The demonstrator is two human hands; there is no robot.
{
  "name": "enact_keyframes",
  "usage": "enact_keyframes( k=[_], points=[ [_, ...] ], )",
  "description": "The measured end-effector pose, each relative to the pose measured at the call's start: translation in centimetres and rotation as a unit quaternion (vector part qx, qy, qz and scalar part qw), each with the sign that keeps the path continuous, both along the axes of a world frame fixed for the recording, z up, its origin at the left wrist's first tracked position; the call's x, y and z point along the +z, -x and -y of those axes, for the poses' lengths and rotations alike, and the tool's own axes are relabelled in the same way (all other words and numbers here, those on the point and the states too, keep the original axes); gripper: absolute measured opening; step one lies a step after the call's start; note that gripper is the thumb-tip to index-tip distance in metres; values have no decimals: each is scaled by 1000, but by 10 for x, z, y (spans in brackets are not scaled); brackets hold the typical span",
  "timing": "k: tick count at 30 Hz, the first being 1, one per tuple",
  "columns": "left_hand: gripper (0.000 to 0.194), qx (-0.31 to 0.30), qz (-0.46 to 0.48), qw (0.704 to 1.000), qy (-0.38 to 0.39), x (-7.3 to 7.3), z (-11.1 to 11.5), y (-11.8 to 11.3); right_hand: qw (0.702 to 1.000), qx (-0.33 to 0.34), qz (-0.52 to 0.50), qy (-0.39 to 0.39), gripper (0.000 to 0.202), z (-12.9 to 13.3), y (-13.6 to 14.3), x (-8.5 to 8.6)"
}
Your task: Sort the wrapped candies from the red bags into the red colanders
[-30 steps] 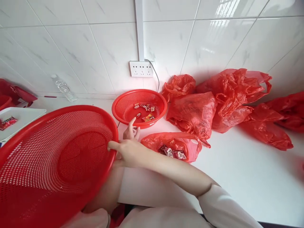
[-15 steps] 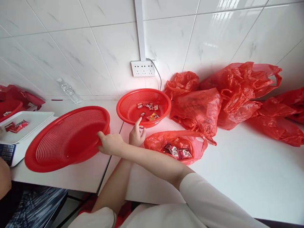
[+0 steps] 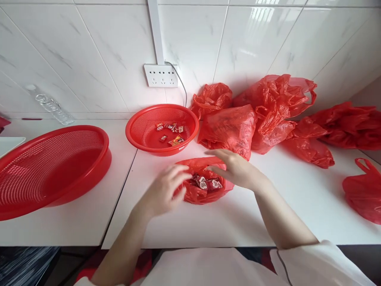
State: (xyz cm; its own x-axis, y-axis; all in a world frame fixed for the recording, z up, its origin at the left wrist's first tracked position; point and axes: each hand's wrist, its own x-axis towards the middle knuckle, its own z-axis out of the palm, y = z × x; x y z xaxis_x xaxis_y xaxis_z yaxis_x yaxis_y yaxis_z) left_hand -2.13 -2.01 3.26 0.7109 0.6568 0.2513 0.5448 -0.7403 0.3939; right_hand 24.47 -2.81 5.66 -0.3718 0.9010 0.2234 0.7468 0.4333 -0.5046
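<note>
In front of me on the white table sits an open red plastic bag [image 3: 205, 196] with several dark red snack packets [image 3: 208, 183] inside. My left hand [image 3: 165, 188] is at the bag's left side, fingers spread and a little blurred. Over the bag's right rim is my right hand [image 3: 236, 169], its fingers stretched out and apart. Neither hand grips anything that I can see; whether they touch the plastic I cannot tell. Behind the bag stands a red mesh basket [image 3: 137, 139] with several small wrapped snacks [image 3: 176, 140] on its bottom.
A larger red basket [image 3: 102, 171] stands tilted at the left. Several tied red bags [image 3: 229, 127] lie along the wall, and another red bag [image 3: 363, 190] is at the far right. A clear bottle [image 3: 53, 107] lies near the wall below a socket strip [image 3: 160, 75].
My right hand has let go of the large basket and moved right to the open bag. My left hand has come back from near the mesh basket. The view has turned right.
</note>
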Motion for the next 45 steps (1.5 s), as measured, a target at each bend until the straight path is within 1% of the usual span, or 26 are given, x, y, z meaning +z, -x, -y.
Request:
enact_keyframes(
  k=[1, 2, 3, 4, 6, 8, 9, 11, 13, 15, 18, 20, 22, 25, 27, 28, 29, 31, 32, 34, 36, 37, 39, 40, 42, 45],
  points=[
    [33, -46, -22, 998, 30, -3, 10, -5, 995, -88, 50, -21, 48, 2, -14, -14],
    [29, -73, -38, 995, 55, -8, 19, -9, 983, -151, 100, -17, 55, 5, -26, -27],
    [22, -83, -53, 992, 80, -13, 25, -11, 972, -189, 141, 12, 57, 7, -36, -39],
    [16, -82, -69, 989, 106, -17, 30, -12, 959, -216, 175, 49, 54, 9, -43, -49],
    [8, -56, -95, 982, 155, -23, 33, -11, 938, -243, 217, 117, 35, 14, -55, -60],
    [11, -12, -113, 975, 190, -23, 32, -8, 932, -256, 217, 136, 20, 17, -63, -60],
    [15, 11, -120, 973, 196, -22, 31, -7, 937, -255, 201, 130, 17, 18, -66, -58],
    [20, 46, -135, 972, 188, -19, 28, -5, 953, -246, 139, 109, 20, 17, -71, -50],
    [16, 76, -148, 972, 168, -15, 24, -1, 967, -230, 64, 88, 25, 14, -75, -40],
    [23, 109, -155, 971, 148, -10, 19, 5, 975, -209, -9, 74, 28, 10, -77, -30],
    [28, 145, -149, 973, 105, 9, 11, 18, 976, -167, -119, 71, 26, 3, -77, -14],
    [24, 157, -135, 975, 74, 29, 6, 25, 969, -123, -196, 83, 24, -1, -74, -4],
    [17, 203, -119, 971, 47, 53, 2, 28, 957, -83, -254, 111, 22, -4, -69, 5],
    [35, 312, -49, 948, -52, 86, -5, 24, 941, -81, -295, 145, 19, -7, -61, 19],
    [38, 360, 6, 924, -130, 100, -12, 18, 938, -99, -306, 130, 21, -8, -54, 28],
    [37, 366, 46, 918, -145, 104, -16, 14, 937, -104, -314, 110, 22, -8, -51, 32],
    [33, 359, 100, 918, -136, 106, -21, 10, 936, -106, -325, 83, 22, -9, -48, 35],
    [20, 309, 239, 919, -46, 103, -32, 2, 933, -102, -345, 17, 18, -11, -41, 39],
    [14, 272, 311, 910, 25, 101, -37, -1, 934, -99, -342, -14, 16, -12, -38, 40],
    [12, 204, 414, 869, 178, 96, -49, -7, 944, -112, -303, -64, 16, -15, -34, 39],
    [19, 167, 450, 823, 304, 94, -59, -12, 952, -155, -250, -86, 23, -19, -30, 38],
    [23, 156, 451, 807, 348, 94, -63, -15, 951, -178, -239, -86, 28, -20, -28, 37],
    [23, 134, 439, 795, 397, 96, -68, -22, 942, -198, -261, -71, 33, -22, -23, 39],
    [20, 121, 435, 797, 401, 96, -69, -27, 939, -188, -283, -59, 30, -22, -19, 41],
    [10, 86, 427, 817, 377, 95, -65, -38, 941, -122, -314, -39, 21, -20, -7, 49],
    [49, -6, 359, 883, 302, 86, -53, -53, 954, 20, -294, -58, 10, -15, 17, 63]
  ],
)
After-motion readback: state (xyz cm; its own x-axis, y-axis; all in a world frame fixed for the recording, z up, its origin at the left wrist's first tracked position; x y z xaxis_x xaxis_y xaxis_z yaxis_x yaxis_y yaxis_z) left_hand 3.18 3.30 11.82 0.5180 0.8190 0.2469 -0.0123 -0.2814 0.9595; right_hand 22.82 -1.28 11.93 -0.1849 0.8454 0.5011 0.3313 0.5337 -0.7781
